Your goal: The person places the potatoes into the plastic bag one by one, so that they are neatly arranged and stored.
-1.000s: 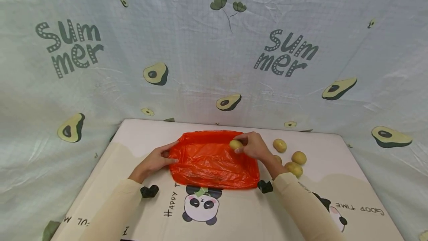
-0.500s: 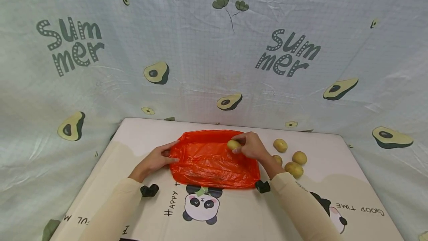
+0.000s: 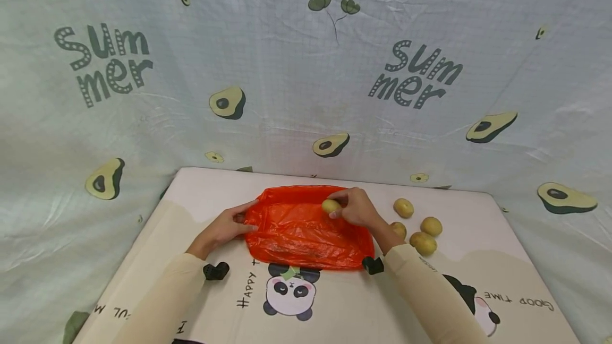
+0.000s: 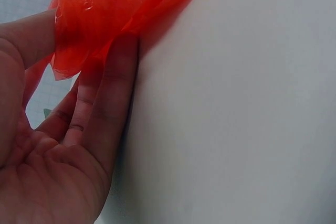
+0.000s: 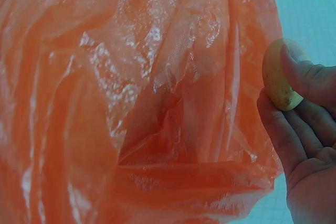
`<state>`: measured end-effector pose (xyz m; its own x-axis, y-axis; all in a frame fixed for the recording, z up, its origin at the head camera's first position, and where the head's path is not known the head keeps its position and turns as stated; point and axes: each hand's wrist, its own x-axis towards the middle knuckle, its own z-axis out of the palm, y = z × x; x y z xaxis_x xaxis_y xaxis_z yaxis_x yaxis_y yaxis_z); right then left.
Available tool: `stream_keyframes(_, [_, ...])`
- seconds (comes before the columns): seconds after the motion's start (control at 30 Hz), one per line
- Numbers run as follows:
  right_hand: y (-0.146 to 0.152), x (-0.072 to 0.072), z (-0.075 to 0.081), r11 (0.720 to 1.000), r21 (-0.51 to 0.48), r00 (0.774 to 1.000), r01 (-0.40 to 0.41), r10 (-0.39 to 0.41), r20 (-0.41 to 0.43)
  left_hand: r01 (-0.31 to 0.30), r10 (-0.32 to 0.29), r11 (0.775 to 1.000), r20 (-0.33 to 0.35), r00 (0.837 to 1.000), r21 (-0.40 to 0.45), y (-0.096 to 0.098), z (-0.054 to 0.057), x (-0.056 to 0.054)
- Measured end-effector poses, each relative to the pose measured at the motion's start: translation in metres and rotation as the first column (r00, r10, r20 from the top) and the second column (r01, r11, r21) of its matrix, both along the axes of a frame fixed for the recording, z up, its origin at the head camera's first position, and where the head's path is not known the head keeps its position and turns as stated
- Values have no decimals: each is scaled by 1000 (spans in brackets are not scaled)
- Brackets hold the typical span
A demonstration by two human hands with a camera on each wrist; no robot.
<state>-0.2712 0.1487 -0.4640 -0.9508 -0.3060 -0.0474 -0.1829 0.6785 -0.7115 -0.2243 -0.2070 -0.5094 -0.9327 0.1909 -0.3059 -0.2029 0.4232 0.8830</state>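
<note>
A red plastic bag is spread open on the table, near the far edge. Its left side is pinched between the thumb and fingers of the left hand. A small yellow potato is pinched between the thumb and fingers of the right hand, and it is held over the right part of the bag. Four more potatoes are scattered between the bag and the table's right edge

Table: pale top with panda prints and dark lettering
Red plastic bag: near the table's middle — spread open, boxy in outline
Potatoes: four on the tabletop — grouped right of the bag
</note>
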Motion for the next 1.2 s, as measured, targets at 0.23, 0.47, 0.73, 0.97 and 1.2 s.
stream_keyframes(0.23, [-9,0,-2,1000,-29,1000,3,-3,21,-1,1,1000,-18,1000,-22,0,0,1])
stream_keyframes(0.47, [-14,2,-6,1000,-21,1000,15,-14,15,16,-16,1000,-12,1000,4,1,1,3])
stream_keyframes(0.73, [-18,0,-10,1000,-27,1000,1,-1,-4,11,-11,1000,-10,1000,10,0,0,1])
stream_keyframes(0.97, [-22,-2,-13,1000,-29,999,-10,9,-35,22,-22,999,-11,1000,34,-3,-2,-1])
stream_keyframes(1.2, [-28,0,-12,1000,-23,1000,-6,5,-30,8,-8,1000,-6,1000,20,-3,-3,0])
